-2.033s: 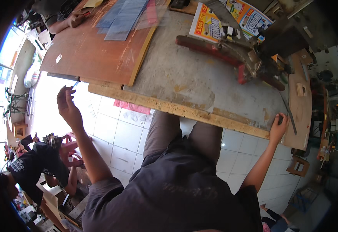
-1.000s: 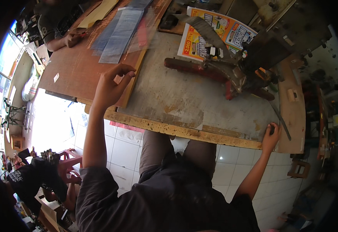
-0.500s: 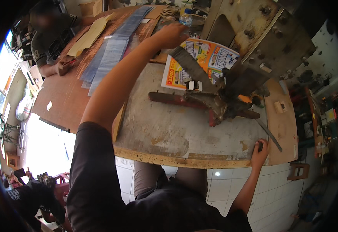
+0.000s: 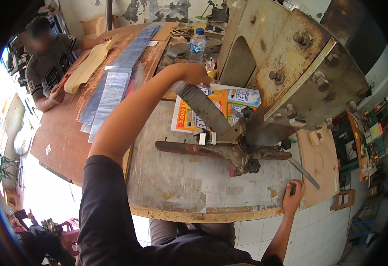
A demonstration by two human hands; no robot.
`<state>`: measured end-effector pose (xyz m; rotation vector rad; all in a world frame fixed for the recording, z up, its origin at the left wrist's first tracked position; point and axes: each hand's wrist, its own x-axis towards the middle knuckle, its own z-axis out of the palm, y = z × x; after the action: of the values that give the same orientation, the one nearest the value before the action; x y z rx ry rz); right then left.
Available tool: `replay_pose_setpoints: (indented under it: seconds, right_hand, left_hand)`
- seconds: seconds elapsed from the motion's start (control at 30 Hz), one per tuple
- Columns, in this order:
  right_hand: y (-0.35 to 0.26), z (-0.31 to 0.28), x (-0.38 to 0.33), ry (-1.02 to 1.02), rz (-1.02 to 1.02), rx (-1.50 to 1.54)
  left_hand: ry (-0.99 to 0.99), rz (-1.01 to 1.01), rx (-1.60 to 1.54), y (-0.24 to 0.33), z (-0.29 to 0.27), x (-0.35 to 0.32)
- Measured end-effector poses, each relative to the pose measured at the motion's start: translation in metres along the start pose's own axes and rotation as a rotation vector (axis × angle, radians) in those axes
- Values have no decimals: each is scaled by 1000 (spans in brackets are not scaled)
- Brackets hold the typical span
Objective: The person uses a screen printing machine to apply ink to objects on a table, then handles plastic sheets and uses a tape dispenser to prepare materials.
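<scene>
My left hand [image 4: 193,73] reaches far across the table, fingers bent down and together by the upper end of a flat grey metal bar [image 4: 205,108]. What they hold, if anything, is hidden. Below that hand lies a colourful printed sheet [image 4: 183,116], partly covered by the bar. The bar joins a dark metal machine part [image 4: 238,148] with a long horizontal arm, under a big rusty bolted frame [image 4: 287,48]. At the near right table edge my right hand [image 4: 293,195] is closed around a small dark object [image 4: 293,189], mostly covered by its fingers.
Clear plastic strips [image 4: 114,84] lie on the brown board at left. A person [image 4: 47,57] there handles a tan sheet [image 4: 87,66]. A water bottle [image 4: 198,44] stands beyond my left hand. A thin metal strip [image 4: 305,174] and a small wooden block [image 4: 314,138] lie at right.
The view has tilted up, so the table sits lower in the picture. My left hand has come nearer the printed sheet, its fingers now pointing down. My right hand keeps its place at the edge.
</scene>
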<state>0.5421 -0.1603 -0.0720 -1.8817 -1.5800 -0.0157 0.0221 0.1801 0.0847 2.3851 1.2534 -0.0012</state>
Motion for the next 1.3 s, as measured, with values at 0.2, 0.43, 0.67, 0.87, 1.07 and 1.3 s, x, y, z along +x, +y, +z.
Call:
replay_pose_setpoints:
  seconds: [0.2, 0.43, 0.67, 0.87, 1.07, 1.3]
  right_hand:
    - [4, 3, 3, 0, -3, 8]
    - [3, 3, 6, -26, -5, 31]
    - [2, -5, 2, -9, 31, 15]
    - [0, 2, 5, -17, 11, 10]
    - [-4, -3, 5, -14, 39, 18]
    - [-9, -2, 6, -20, 44, 19]
  left_hand:
    - [223, -171, 191, -39, -6, 60]
    - [-310, -34, 140, -80, 26, 117]
    - [-366, -186, -33, -12, 3, 66]
    - [-320, -157, -244, -41, 21, 65]
    - [-124, -175, -178, -45, 8, 76]
    - [-407, -213, -20, -69, -12, 98]
